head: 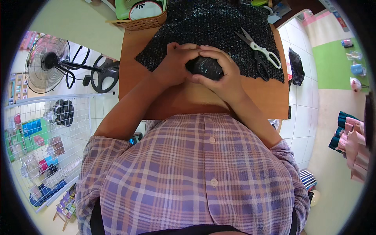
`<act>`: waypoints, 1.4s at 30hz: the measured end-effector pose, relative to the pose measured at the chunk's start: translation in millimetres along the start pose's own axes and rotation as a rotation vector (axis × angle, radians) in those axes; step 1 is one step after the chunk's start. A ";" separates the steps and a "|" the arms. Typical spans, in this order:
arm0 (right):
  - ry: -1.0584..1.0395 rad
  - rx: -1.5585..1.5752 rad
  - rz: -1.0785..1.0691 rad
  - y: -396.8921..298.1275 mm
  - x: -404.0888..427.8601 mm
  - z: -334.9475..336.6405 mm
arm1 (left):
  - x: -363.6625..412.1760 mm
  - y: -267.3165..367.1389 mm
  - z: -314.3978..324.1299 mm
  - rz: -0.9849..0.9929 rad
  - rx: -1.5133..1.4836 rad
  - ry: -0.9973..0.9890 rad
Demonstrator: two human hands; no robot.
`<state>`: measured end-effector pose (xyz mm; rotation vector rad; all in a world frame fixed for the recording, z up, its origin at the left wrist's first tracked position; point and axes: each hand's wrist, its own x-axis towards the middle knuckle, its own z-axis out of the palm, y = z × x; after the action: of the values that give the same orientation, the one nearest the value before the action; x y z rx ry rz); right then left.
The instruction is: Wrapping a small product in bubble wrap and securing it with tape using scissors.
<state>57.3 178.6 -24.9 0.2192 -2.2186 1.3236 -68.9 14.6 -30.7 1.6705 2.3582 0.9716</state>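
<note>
Both hands hold a rounded bundle in shiny black plastic over the near part of the wooden table. My left hand grips its left side, the fingers curled over the top. From the right, my right hand wraps around it, thumb below and fingers above. Beyond the hands a sheet of black bubble wrap lies spread on the table. Scissors with one white and one black handle rest on the sheet at the right, their blades apart. What the bundle holds inside is hidden.
A woven basket with a white patterned item stands at the table's back left. The wooden tabletop ends close to my body. To the left are a standing fan and a white wire rack. Black wrap lies at the right, beyond the table.
</note>
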 end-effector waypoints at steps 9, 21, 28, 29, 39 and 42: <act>0.051 0.123 0.101 11.2 -2.6 7.2 | -7.2 22.2 -13.5 -0.108 0.171 -0.072; 0.038 0.070 0.085 5.5 -8.2 2.5 | 48.1 -19.1 -181.4 -0.288 -0.560 0.881; 0.019 0.104 0.139 9.7 -6.1 4.9 | 74.5 -50.3 -188.5 -0.186 -0.876 0.791; 0.029 0.092 0.120 10.5 -5.8 5.5 | 76.0 -49.1 -188.9 -0.148 -0.957 0.786; -0.045 0.113 0.172 19.1 -6.7 4.6 | 76.2 -30.5 -201.6 -0.213 -1.049 0.725; -0.064 0.146 0.216 13.8 -5.2 4.4 | 72.6 -37.3 -204.3 -0.197 -1.121 0.680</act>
<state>54.6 181.1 -39.8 0.0774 -2.2499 1.6176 -213.9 -19.4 131.1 0.6953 1.4960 2.4192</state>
